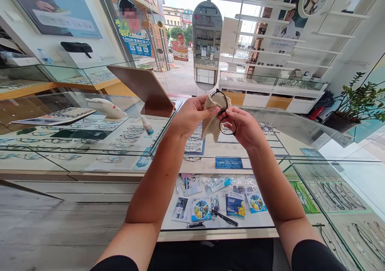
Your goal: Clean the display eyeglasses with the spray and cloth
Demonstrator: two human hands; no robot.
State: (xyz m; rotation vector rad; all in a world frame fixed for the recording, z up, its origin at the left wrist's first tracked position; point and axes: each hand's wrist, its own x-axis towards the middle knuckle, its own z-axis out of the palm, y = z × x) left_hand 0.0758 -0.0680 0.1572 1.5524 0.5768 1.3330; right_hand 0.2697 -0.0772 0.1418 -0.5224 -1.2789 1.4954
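Above the glass counter I hold a pair of round black-rimmed eyeglasses in both hands. A beige cleaning cloth is bunched in my left hand, whose fingers pinch it around the upper lens. Part of that lens and its rim is covered by the cloth. My right hand grips the frame near the bridge and the lower lens, its fingers closed. The lower lens hangs free of the cloth.
The glass display counter holds leaflets and a black pen. On its left stand a brown tabletop mirror, a white device and a small bottle. A potted plant is at right; an oval mirror stands ahead.
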